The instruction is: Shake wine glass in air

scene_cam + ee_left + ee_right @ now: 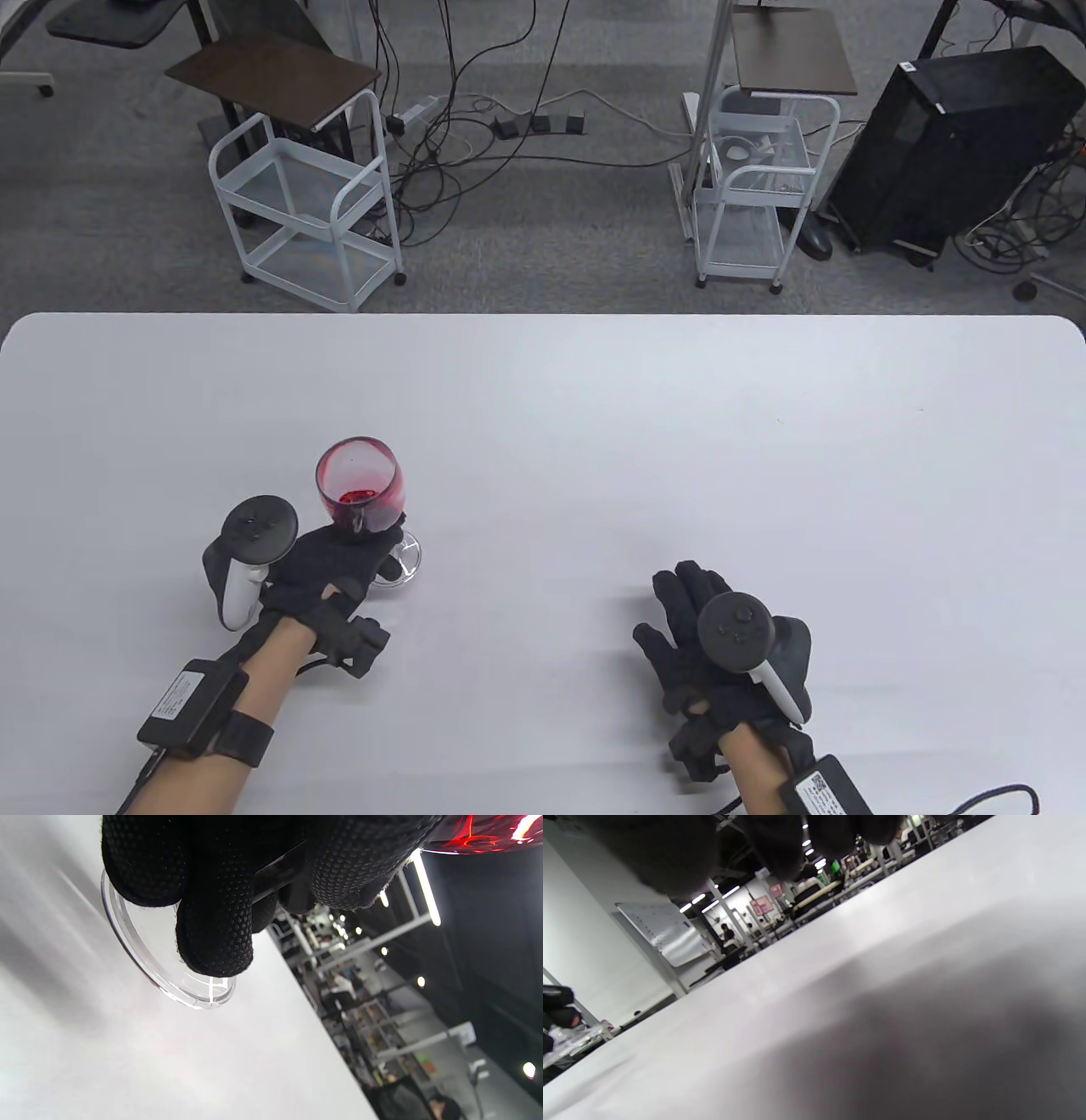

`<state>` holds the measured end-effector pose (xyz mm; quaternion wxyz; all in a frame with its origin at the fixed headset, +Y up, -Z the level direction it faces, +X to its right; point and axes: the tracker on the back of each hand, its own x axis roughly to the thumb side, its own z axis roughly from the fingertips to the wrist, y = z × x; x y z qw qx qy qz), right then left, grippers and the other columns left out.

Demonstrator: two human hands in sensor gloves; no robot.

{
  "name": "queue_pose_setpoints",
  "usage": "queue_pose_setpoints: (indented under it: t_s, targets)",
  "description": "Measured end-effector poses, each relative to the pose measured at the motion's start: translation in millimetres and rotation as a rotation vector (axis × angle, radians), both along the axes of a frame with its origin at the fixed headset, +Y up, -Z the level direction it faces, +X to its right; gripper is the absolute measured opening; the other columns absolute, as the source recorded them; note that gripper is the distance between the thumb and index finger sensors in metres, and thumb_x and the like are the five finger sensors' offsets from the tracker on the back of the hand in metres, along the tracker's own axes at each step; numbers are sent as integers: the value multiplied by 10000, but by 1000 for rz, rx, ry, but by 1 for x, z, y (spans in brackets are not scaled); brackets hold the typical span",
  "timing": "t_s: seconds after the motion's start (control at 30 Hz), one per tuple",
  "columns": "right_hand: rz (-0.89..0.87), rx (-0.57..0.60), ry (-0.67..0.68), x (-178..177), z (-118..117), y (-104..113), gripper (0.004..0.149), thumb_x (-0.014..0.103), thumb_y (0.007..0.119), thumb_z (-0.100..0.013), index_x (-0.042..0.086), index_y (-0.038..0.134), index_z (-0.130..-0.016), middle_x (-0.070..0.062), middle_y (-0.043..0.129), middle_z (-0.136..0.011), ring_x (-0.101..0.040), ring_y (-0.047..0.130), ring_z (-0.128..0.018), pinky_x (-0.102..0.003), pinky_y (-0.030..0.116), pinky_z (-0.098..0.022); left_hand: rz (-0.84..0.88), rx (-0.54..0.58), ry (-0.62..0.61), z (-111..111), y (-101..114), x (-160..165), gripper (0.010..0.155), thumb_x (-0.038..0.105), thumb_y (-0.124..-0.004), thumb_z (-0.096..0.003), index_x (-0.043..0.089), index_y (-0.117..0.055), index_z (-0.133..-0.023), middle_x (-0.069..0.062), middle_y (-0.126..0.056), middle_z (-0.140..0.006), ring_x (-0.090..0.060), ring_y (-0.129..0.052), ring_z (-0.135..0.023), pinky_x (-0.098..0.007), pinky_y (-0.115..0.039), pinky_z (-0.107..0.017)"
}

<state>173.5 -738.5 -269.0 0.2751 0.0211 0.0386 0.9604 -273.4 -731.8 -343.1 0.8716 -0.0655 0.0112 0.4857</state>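
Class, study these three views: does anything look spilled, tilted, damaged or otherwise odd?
Only the wine glass stands out: the left hand grips its stem, and its foot looks tipped off the table. The red liquid is inside the bowl; no spill or damage shows.

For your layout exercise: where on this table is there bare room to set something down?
Bare: the table between the wine glass and right hand, and the whole far strip. Crowded: near-left, where the left hand grips the glass.
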Motion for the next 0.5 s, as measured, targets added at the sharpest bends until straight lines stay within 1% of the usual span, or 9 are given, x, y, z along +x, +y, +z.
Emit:
queue_pose_setpoints:
  t_s: [0.03, 0.1, 0.17, 0.2, 0.27, 0.3, 0.37, 0.43, 0.5]
  targets:
    - [-2, -1, -1, 0, -1, -1, 698, 550, 735, -425, 250, 543, -1026, -55, 409, -1161, -374, 359, -1070, -635, 363, -736, -20, 11, 32, -2, 1, -3, 450, 419, -919, -478, 249, -909, -895, -93, -993, -892, -192, -1214, -500, -402, -955, -469]
    - [3, -7, -4, 0, -1, -1, 698, 550, 734, -425, 252, 541, -1026, -53, 407, -1161, -372, 358, -1071, -634, 363, -737, 17, 9, 60, -1, 0, -6, 450, 418, -910, -483, 241, -905, -897, -101, -995, -884, -186, -1217, -481, -398, -959, -457]
    - [5, 0, -3, 0, 0, -1, 697, 551, 734, -425, 252, 542, -1026, -53, 409, -1161, -373, 361, -1070, -635, 365, -737, 38, 10, 17, 2, -1, -2, 451, 410, -916, -480, 229, -914, -892, -111, -1001, -876, -194, -1220, -470, -404, -959, -450]
    - [4, 2, -2, 0, 0, -1, 699, 550, 735, -425, 251, 542, -1026, -55, 411, -1161, -374, 361, -1070, -635, 365, -736, 1, 1, 4, 1, -1, -2, 447, 411, -919, -481, 237, -913, -893, -107, -997, -884, -199, -1215, -489, -407, -955, -462]
    - [1, -7, -3, -1, -2, -2, 698, 548, 736, -425, 251, 542, -1026, -55, 409, -1161, -374, 360, -1070, -635, 363, -737, -38, 9, 55, -1, -1, -7, 448, 421, -916, -479, 248, -911, -892, -96, -997, -886, -189, -1218, -492, -397, -960, -462]
    - [6, -12, -4, -1, -2, -3, 698, 548, 735, -425, 251, 541, -1026, -54, 408, -1161, -373, 358, -1070, -634, 362, -737, -6, 2, 71, -2, -2, -10, 448, 419, -913, -482, 242, -910, -893, -100, -998, -883, -188, -1218, -484, -398, -961, -457]
    - [10, -9, -4, -1, -1, -3, 698, 550, 734, -425, 252, 540, -1026, -54, 408, -1161, -373, 358, -1070, -634, 363, -737, 29, 7, 49, 1, -2, -8, 450, 415, -911, -483, 230, -911, -893, -110, -1002, -874, -189, -1220, -472, -399, -962, -448]
    - [14, -8, -4, -1, -1, -3, 696, 549, 735, -425, 253, 543, -1025, -55, 410, -1161, -373, 360, -1070, -635, 363, -737, -5, 0, 14, 0, -2, -7, 449, 413, -918, -481, 236, -913, -894, -109, -996, -885, -201, -1217, -488, -406, -957, -462]
    - [11, -17, -9, 0, -2, -4, 698, 548, 735, -425, 252, 540, -1026, -51, 406, -1162, -372, 355, -1071, -634, 359, -738, -34, 0, 72, -5, -3, -14, 450, 422, -913, -481, 247, -907, -896, -96, -995, -889, -186, -1218, -495, -396, -962, -464]
